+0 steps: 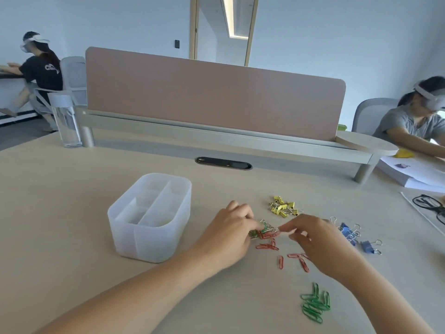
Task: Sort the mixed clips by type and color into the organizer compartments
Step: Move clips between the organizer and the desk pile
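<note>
A translucent white organizer [134, 233] with several compartments stands left of centre on the table. My left hand [228, 233] and my right hand [317, 242] meet over a small mixed clump of clips [266, 231], red, green and silver, and the fingertips of both pinch at it. Loose red paper clips [280, 261] lie just below the hands. Green paper clips [315, 303] form a pile near the front. Yellow binder clips [283, 206] sit behind the hands. Blue binder clips [368, 245] lie to the right, partly hidden by my right hand.
A clear water bottle [66, 119] stands at the back left. A pink desk divider [212, 92] runs across the back. Black glasses [428, 206] and a paper stack [414, 174] lie at the right. People sit at the far left and right.
</note>
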